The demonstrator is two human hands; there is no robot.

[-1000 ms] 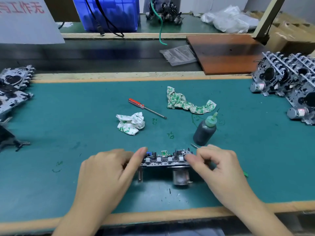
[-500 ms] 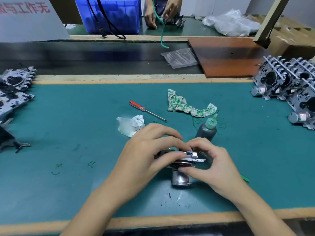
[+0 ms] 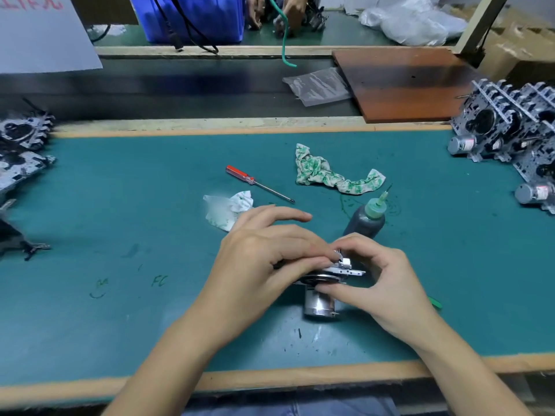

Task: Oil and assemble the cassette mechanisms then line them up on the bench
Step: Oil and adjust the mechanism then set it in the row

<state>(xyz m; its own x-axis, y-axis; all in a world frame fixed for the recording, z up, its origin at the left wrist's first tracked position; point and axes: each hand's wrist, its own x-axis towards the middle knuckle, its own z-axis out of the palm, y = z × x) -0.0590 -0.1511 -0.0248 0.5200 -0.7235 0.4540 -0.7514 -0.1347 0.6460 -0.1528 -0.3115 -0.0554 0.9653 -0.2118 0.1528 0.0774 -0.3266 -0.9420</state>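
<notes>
**Both hands on one cassette mechanism**

I have the cassette mechanism in front of me on the green worktop, just on my side of the oil bottle. Most of it is hidden under my fingers. What shows is a thin bright metal plate with small punched holes, tilted up toward the oil bottle, a small white block at its top edge, and under it a round silver motor can whose lower end rests on the worktop.

My left hand lies over the mechanism from the side away from the oil bottle; the middle fingers curl down and pinch the plate's top edge, while the forefinger sticks out straight above it. My right hand holds the other end, forefinger bent over the white block and thumb pressed under the plate beside the motor can.

The oil bottle stands upright, dark-bodied with a pale green cap and nozzle. Beyond it lies a green-printed rag; to the far left of the bottle a red-handled screwdriver and a crumpled wipe. Well to the right of the bottle, finished mechanisms stand in a row at the worktop's edge.
</notes>
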